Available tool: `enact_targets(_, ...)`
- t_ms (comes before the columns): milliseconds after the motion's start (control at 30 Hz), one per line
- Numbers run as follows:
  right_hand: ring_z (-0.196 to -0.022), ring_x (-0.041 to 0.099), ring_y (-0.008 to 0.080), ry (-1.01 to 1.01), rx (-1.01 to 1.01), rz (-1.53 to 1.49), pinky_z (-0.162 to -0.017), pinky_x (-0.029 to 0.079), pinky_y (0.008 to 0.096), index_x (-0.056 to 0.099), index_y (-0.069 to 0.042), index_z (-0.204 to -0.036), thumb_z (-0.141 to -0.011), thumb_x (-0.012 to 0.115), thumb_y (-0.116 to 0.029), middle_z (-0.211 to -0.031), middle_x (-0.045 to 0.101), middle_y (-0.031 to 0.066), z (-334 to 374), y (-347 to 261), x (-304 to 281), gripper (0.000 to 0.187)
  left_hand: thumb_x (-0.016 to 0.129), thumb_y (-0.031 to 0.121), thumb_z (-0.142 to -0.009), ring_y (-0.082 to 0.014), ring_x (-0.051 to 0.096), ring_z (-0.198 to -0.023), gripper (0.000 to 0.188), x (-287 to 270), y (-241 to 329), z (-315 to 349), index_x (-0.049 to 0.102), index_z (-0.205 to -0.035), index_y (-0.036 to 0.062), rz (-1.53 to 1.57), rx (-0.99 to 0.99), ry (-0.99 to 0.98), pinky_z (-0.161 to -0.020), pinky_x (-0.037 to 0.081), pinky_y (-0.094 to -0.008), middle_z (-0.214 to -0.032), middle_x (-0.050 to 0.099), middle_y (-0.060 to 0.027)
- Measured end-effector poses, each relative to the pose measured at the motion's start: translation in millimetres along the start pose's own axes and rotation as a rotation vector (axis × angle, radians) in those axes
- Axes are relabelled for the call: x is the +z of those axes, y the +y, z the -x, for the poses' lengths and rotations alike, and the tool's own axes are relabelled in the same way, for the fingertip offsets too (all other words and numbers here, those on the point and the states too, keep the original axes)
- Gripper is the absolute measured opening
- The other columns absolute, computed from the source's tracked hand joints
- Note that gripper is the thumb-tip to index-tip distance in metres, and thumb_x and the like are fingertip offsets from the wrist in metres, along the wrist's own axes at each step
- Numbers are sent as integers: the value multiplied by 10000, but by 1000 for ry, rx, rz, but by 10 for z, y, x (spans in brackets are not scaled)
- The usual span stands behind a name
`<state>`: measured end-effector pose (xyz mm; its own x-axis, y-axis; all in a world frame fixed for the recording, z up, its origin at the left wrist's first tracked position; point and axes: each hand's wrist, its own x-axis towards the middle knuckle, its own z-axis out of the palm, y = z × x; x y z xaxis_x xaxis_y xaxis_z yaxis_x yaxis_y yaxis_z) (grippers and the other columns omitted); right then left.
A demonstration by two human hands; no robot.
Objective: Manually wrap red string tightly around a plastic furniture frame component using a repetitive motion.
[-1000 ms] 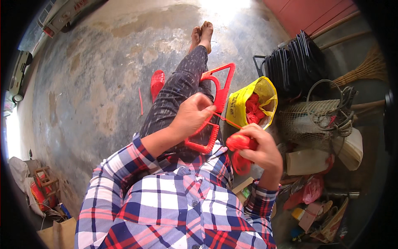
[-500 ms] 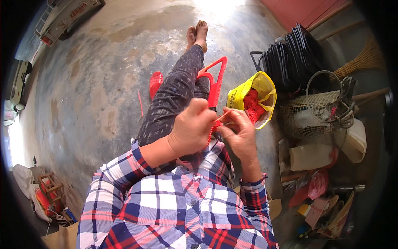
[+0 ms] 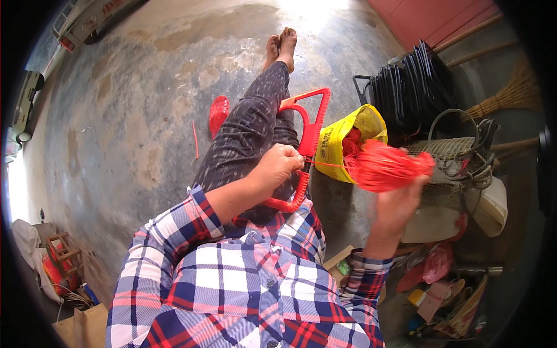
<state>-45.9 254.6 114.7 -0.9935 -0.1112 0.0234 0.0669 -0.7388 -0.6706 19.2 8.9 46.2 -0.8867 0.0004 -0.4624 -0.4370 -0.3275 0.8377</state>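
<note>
A frame of bent bars, mostly covered in red cord with a short black stretch showing, lies across my lap. My left hand is closed in a pinch at the frame's edge, beside that bare stretch, where the cord meets it. Out to the right, my right hand grips a loose bundle of red cord, blurred by motion. One strand runs taut from the bundle to the frame near my left fingers. The bundle partly covers a yellow bag with more red cord inside.
A stack of black frames stands at the right, near a straw broom and a wire mesh basket. A red slipper and a red strip lie on the floor left of my legs. Vehicles are parked at the upper left.
My right hand has swung right, away from the frame, and now holds up the cord bundle. My left hand has lowered slightly; the frame has shifted a little right and down.
</note>
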Motion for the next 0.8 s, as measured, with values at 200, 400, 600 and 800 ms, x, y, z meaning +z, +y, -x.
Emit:
enact_targets(200, -812, 565, 192, -245, 89, -63, -733, 478, 391, 469, -73, -1293, -987, 439, -506, -969, 586, 75, 16, -786, -142, 531, 607, 164, -879, -131, 527, -898, 305, 129, -168, -206, 505, -1134, 33, 60, 0, 333, -855, 429, -274, -1035, 557, -75)
enact_targets(400, -606, 472, 159, -219, 107, 119, -517, 396, 320, 453, -38, -1236, -1003, 422, -486, -788, 519, 65, 631, -1000, -35, 506, 556, 20, -717, -129, 508, -820, 486, 86, -181, -218, 472, -1195, 55, 97, -130, 172, -743, 403, -255, -938, 581, -50)
enact_targets(600, -658, 515, 175, -35, -62, 168, -568, 443, 318, 472, -29, -1222, -981, 459, -502, -847, 568, 62, 494, -1063, -790, 531, 686, 130, -744, -208, 519, -1016, 422, 104, -82, -40, 500, -1109, 29, 359, -129, 101, -885, 421, -323, -989, 549, -116)
enact_targets(800, -971, 600, 235, 24, 355, -35, -841, 504, 416, 512, -58, -1255, -920, 461, -631, -1087, 621, 88, 656, 162, -403, 666, 758, 266, -744, -340, 468, -1185, 467, 288, 204, 369, 609, -1119, 30, -778, 858, -106, -1034, 365, -423, -1224, 525, -163)
